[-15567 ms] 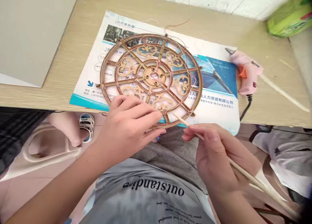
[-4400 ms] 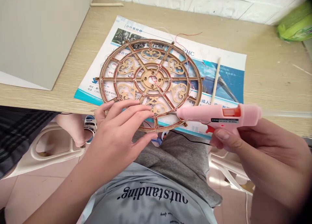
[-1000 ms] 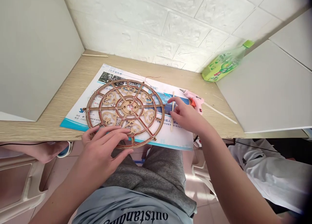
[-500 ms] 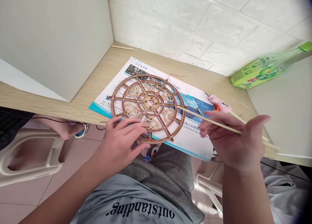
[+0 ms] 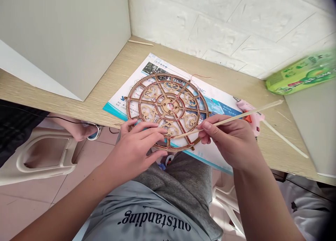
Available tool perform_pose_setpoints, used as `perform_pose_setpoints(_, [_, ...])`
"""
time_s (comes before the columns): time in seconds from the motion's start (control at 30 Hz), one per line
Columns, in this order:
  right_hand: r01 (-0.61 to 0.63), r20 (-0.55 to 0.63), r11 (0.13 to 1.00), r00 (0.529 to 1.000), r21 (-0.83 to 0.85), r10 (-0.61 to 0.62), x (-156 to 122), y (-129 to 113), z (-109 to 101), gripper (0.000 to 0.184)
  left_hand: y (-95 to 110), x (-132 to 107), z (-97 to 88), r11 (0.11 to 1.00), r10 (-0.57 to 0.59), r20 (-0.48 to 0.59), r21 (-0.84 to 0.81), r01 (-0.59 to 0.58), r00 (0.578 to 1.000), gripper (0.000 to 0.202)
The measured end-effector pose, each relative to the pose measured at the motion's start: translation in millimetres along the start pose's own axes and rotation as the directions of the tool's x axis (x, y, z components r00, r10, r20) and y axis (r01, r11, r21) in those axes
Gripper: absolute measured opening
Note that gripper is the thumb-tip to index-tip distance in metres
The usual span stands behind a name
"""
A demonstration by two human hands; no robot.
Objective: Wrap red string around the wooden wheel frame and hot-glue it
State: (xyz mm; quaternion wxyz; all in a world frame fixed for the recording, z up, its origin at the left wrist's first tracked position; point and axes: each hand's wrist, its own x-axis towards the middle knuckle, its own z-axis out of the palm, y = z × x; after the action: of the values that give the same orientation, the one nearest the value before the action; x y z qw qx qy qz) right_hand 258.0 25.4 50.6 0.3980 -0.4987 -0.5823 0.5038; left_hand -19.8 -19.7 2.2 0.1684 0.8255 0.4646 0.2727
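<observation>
A round wooden fretwork wheel [image 5: 168, 108] with thin red wire along its spokes lies on a printed poster [image 5: 223, 108] at the desk's front edge. My left hand [image 5: 138, 148] rests on the wheel's near rim, fingers spread flat over it. My right hand [image 5: 231, 141] pinches a long thin wooden stick [image 5: 236, 118]. The stick's tip points left onto the wheel's lower spokes, close to my left fingertips.
A pink glue gun [image 5: 250, 117] lies on the desk behind my right hand, a clear glue stick [image 5: 286, 139] beside it. A green bottle [image 5: 301, 73] lies at the far right. White panels [image 5: 65, 34] flank the desk. Another person's foot [image 5: 86, 130] shows below left.
My right hand put down the glue gun, picked the stick up off the poster and has brought its tip to the wheel's lower part. My left hand stayed on the rim.
</observation>
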Motion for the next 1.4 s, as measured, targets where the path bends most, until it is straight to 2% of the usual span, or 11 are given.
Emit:
perform_pose_setpoints(0.17, [0.008,0.087,0.999,0.996,-0.049,-0.004,13,-6,6,0.033,-1,0,-0.7,1.0,0.0,0.012,-0.003,0.0,1.0,0.012])
perform_pose_setpoints(0.47, [-0.167,0.169,0.982,0.969,-0.084,0.179,33,-16,9,0.052,-1,2,-1.9,0.999,0.039,-0.018,0.029,-0.039,0.999,0.014])
perform_pose_setpoints(0.67, [-0.341,0.127,0.937,0.935,0.072,0.331,32,-7,1,0.053,-2,2,-1.5,0.999,0.039,-0.016,0.024,-0.038,0.999,0.014])
perform_pose_setpoints(0.77, [-0.386,0.106,0.917,0.92,0.1,0.376,33,-4,-2,0.056,-2,3,-1.6,0.999,0.045,-0.001,0.028,-0.045,0.999,0.014])
perform_pose_setpoints(1.1, [-0.43,0.105,0.901,0.9,0.052,0.424,40,-8,-12,0.067,-3,3,-3.3,0.998,0.062,0.007,0.025,-0.062,0.998,0.019])
perform_pose_setpoints(1.27, [-0.444,0.029,0.894,0.896,0.057,0.443,42,-9,-19,0.074,-3,4,-2.6,0.998,0.052,0.011,0.018,-0.052,0.999,0.02])
perform_pose_setpoints(1.4, [-0.375,0.024,0.926,0.927,0.04,0.374,37,-10,-19,0.069,-2,3,-3.0,0.999,0.043,0.007,0.007,-0.043,0.999,0.021])
